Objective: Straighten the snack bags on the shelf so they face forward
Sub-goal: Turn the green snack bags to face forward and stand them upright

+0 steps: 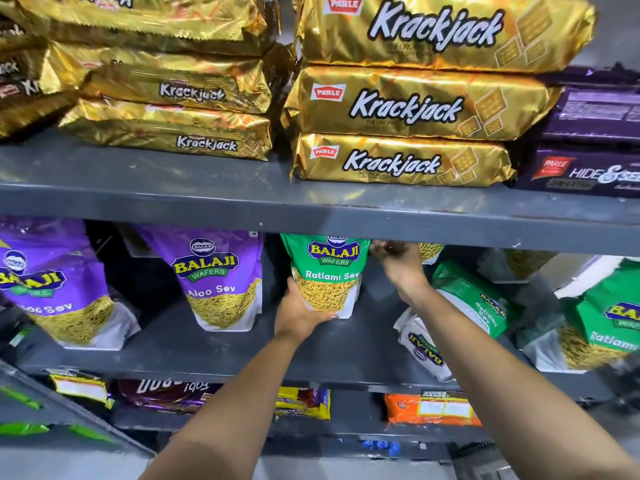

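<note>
A green Ratlami Sev bag point(329, 271) stands upright on the grey middle shelf point(214, 344), its front facing me. My left hand point(299, 315) grips its lower left corner. My right hand point(398, 263) holds its upper right edge, just under the shelf above. To the right, another green Ratlami Sev bag point(474, 299) lies tilted on its side over a white-backed bag point(420, 344). A further green bag point(602, 327) leans at the far right. Two purple Aloo Sev bags point(221, 275) point(52, 282) stand facing forward on the left.
The upper shelf point(173, 199) carries stacks of gold Krackjack packs point(405, 102) and purple Hide & Seek packs point(588, 168). Its front edge hangs low over the bag tops. Below, a shelf holds small packets: yellow point(303, 403), orange point(433, 408), dark purple point(162, 393).
</note>
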Motion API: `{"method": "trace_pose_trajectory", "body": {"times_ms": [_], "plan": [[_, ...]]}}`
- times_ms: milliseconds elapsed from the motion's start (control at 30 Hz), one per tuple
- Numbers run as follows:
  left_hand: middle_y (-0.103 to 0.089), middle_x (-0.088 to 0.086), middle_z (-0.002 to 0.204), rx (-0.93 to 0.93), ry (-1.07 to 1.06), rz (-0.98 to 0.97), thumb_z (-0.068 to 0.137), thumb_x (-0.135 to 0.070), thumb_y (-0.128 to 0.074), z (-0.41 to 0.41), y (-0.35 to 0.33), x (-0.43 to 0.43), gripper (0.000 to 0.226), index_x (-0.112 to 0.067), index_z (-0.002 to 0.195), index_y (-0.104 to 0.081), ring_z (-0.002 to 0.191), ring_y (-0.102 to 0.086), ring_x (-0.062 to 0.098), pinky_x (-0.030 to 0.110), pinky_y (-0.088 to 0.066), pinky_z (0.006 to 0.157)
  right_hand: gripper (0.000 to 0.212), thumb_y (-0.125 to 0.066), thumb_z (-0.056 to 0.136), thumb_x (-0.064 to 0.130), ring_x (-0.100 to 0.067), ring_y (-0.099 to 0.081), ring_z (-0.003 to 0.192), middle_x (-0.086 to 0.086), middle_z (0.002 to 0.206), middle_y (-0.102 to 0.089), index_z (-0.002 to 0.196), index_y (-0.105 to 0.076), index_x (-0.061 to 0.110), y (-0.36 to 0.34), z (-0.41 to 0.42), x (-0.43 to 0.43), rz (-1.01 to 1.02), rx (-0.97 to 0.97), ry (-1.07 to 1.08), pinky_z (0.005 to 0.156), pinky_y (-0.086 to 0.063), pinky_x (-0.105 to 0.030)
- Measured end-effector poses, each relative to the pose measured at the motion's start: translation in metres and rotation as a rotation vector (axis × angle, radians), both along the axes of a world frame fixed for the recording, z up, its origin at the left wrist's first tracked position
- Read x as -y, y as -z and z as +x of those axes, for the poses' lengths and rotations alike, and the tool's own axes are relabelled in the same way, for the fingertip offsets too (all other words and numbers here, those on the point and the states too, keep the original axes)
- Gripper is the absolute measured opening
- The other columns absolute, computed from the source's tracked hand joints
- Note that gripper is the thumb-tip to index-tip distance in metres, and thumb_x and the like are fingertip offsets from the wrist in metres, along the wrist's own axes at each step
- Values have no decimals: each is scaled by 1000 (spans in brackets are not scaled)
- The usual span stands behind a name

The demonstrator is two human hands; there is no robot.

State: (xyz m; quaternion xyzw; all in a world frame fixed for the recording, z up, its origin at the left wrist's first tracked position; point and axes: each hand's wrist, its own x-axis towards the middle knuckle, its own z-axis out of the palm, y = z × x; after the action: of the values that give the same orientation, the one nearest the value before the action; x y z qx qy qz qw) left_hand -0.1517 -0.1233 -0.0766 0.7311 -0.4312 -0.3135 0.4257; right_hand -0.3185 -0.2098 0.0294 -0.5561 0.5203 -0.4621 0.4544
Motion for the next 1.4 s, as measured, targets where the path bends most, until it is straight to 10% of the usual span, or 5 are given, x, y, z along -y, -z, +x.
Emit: {"method": "trace_pose_trajectory", "body": {"times_ms": [900, 1033, 1167, 1267, 1400], "plan": [[-29, 12, 154, -162, -104, 0, 47, -17, -95, -17, 14, -17, 134, -9, 151, -11, 144, -29, 25, 41, -28, 118, 22, -63, 81, -6, 17, -58, 61, 0, 86, -65, 101, -64, 3, 11, -84, -9, -87, -50, 118, 74, -48, -10], [-57, 14, 124, -7, -533, -143, 70, -7, -75, -76, 22, -64, 59, -9, 125, -55, 118, -53, 39, 51, -40, 104, 15, -57, 84, -8, 13, -58, 63, 12, 72, -66, 94, -65, -1, 40, -162, -24, -79, -98, 291, 66, -43, -7], [-57, -9, 96, -97, -227, -302, 77, -6, -63, -151, 20, -55, 28, -21, 101, -61, 86, -61, 27, 50, -51, 85, 30, -66, 78, 14, -20, -61, 86, -14, 96, -66, 104, -62, -1, 85, -204, -46, 114, -308, 373, 78, -46, -30], [-67, 11, 105, -125, -55, -111, 81, -66, -54, -178, 4, 6, 59, -12, 103, -62, 99, -63, 33, 51, -50, 91, 47, -73, 75, 34, -31, -62, 93, -13, 111, -62, 112, -51, 16, 105, -208, -57, 398, -47, 343, 61, -54, -34], [-63, 7, 108, -281, 77, 274, 92, -48, -53, -201, -37, 33, 46, -8, 112, -65, 106, -58, 19, 30, -46, 80, 24, -73, 79, 28, -28, -64, 93, -4, 96, -66, 89, -52, 25, 94, -208, -54, 522, 326, 252, 55, -53, -30]]}}
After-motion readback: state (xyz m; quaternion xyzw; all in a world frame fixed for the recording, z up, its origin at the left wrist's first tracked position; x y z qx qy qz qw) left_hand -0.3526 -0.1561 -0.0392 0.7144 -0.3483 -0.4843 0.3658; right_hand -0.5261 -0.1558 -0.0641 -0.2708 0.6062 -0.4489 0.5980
